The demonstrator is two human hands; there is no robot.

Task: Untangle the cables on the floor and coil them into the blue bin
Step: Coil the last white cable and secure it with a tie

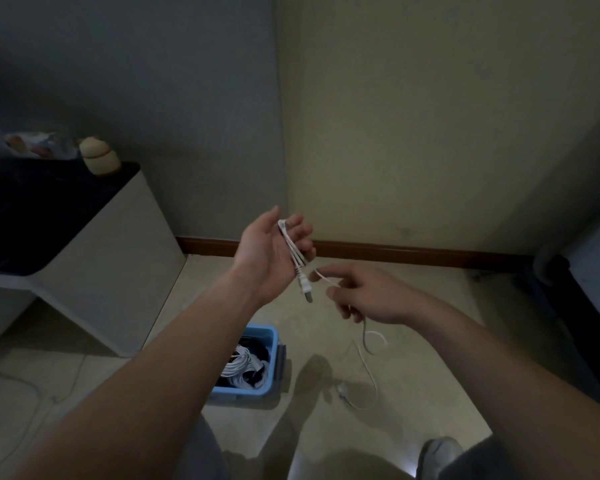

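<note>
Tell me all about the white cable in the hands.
The white cable is thin and looks like smooth plastic. A few loops lie across the left hand, whose fingers curl round them, and a plug hangs below. One strand runs to the right hand, which pinches it, then drops to the floor and curls there.

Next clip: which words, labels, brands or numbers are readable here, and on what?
None readable.
The blue bin shows no label.
The plug of the white cable held in the left hand bears no legible marking.
The items on the dark cabinet are too blurred to read.
</note>
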